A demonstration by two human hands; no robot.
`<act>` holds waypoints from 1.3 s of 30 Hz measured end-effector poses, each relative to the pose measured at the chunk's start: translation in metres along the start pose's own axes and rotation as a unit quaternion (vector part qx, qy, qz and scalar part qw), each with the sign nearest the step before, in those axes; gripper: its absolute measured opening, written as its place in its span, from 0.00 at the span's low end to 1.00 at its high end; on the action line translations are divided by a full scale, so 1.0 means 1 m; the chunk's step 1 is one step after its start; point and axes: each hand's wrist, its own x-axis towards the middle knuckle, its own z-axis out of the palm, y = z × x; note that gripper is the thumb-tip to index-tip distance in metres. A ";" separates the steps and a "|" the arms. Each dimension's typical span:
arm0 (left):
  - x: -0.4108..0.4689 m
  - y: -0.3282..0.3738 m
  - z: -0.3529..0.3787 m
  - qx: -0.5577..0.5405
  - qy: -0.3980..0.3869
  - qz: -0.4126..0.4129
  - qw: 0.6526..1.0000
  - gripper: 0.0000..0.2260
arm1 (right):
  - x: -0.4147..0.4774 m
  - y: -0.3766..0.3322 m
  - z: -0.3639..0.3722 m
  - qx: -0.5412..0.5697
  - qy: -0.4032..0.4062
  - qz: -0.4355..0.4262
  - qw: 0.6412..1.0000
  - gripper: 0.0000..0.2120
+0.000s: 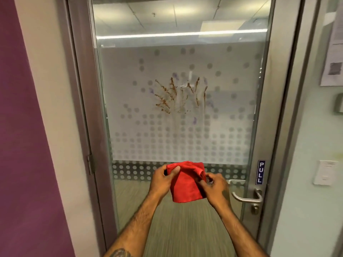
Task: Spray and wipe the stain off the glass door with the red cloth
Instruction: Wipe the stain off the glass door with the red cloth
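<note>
Cloth (186, 184), red and folded, hangs between both hands in front of the lower part of the glass door (185, 141). The left hand (163, 179) grips its upper left corner, thumb laid over the fabric. The right hand (213, 186) pinches the bunched right edge with curled fingers. Higher up, on the frosted dotted panel, a brown streaky stain (180, 95) spreads at mid-pane, well above the cloth. A metal handle (246, 198) sits at the door's right edge, just below a blue PULL label (260, 172). A purple wall (22, 145) runs along the left.
</note>
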 end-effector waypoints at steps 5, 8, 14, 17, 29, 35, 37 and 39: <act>0.039 -0.011 -0.014 0.068 0.002 0.005 0.998 0.04 | 0.033 0.006 0.029 0.018 -0.010 0.024 0.999 0.05; 0.063 -0.015 -0.020 0.087 -0.003 0.012 0.996 0.05 | 0.050 0.003 0.050 0.039 0.010 0.036 0.999 0.11; 0.114 -0.013 -0.031 0.152 0.022 0.035 0.988 0.09 | 0.089 -0.013 0.092 0.092 0.064 0.087 0.990 0.18; 0.141 -0.010 -0.036 0.162 0.009 0.041 0.986 0.08 | 0.110 -0.025 0.111 0.090 0.143 0.091 0.981 0.17; 0.207 -0.013 -0.054 0.109 -0.047 0.065 0.991 0.07 | 0.136 -0.061 0.195 -0.012 0.310 0.018 0.950 0.30; 0.212 -0.017 -0.075 0.126 -0.112 0.091 0.981 0.03 | 0.138 -0.056 0.225 -0.170 0.302 0.009 0.938 0.35; 0.214 -0.016 -0.092 0.160 -0.116 0.124 0.973 0.04 | 0.145 -0.056 0.227 -0.167 0.310 0.010 0.936 0.35; 0.218 -0.012 -0.111 0.218 -0.066 0.199 0.953 0.05 | 0.153 -0.058 0.227 -0.143 0.328 0.015 0.933 0.33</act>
